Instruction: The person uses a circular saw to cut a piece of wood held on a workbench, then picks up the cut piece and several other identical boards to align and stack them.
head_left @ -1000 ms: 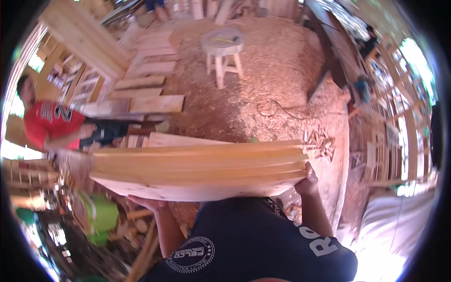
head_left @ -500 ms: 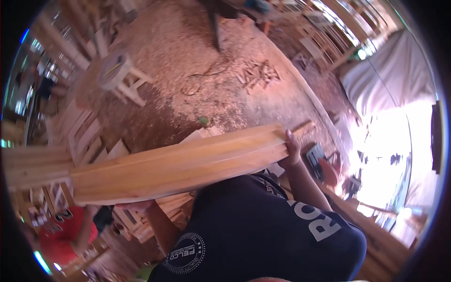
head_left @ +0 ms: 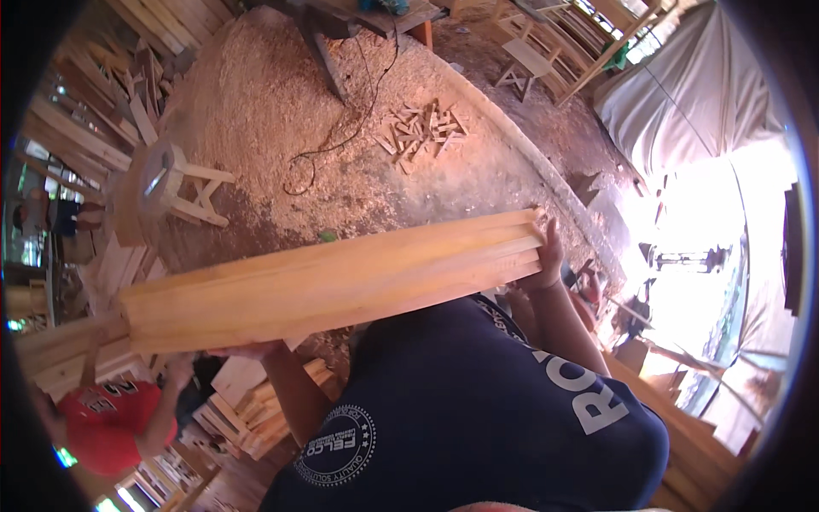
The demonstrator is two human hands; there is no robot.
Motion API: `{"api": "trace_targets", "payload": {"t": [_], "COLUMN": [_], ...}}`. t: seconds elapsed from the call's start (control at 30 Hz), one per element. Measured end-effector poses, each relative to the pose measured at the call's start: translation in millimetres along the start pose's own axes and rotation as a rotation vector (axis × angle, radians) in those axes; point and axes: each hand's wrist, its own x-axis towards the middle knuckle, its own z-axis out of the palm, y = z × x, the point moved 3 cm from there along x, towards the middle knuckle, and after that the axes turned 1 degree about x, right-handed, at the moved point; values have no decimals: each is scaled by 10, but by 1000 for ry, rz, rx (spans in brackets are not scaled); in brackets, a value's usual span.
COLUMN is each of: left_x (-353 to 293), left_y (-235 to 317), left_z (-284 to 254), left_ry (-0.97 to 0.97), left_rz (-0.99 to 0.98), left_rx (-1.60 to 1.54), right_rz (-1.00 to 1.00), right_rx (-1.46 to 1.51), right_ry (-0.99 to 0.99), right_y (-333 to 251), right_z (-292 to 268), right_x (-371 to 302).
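Observation:
A stack of long, pale wooden boards (head_left: pixel 341 277) lies across in front of my body, its right end a little higher than its left. My right hand (head_left: pixel 550 253) is closed around the right end, where the separate board ends show. Beneath the lower edge, toward the left, my left hand (head_left: pixel 253 349) supports the stack; the boards cover part of its fingers. At the stack's left end, more boards (head_left: pixel 72 343) extend to the picture's rim. A co-worker in a red shirt (head_left: pixel 115 424) stands there with arms raised close to the wood.
A wooden stool (head_left: pixel 183 186) stands at left on shavings (head_left: pixel 256 111). Ahead lie a heap of offcuts (head_left: pixel 424 134) and a dark cable (head_left: pixel 341 145). Stacked lumber (head_left: pixel 256 418) is at lower left. A pale tarp (head_left: pixel 682 94) hangs at right; another person (head_left: pixel 64 216) is far left.
The boards have shifted slightly, with the right end moving right and up, and my right hand moving along with it. The surroundings have slid leftward and upward in view.

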Motion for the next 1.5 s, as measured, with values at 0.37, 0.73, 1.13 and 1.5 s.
{"api": "trace_targets", "payload": {"t": [0.37, 0.73, 1.13, 1.5], "left_x": [37, 1191, 3389, 4768], "left_y": [-851, -1670, -1680, -2009], "left_z": [475, 857, 1642, 2218], "left_ry": [-14, -209, -55, -155], "left_rz": [-7, 33, 54, 75], "left_rx": [93, -78, 37, 10], "right_rz": [-17, -116, -308, -113], "right_rx": [51, -72, -336, -47], "right_ry": [79, -88, -33, -114], "right_y": [-663, -930, -449, -340], "right_z": [-279, 308, 1149, 2294], "right_x": [546, 2004, 4038, 5525]}}
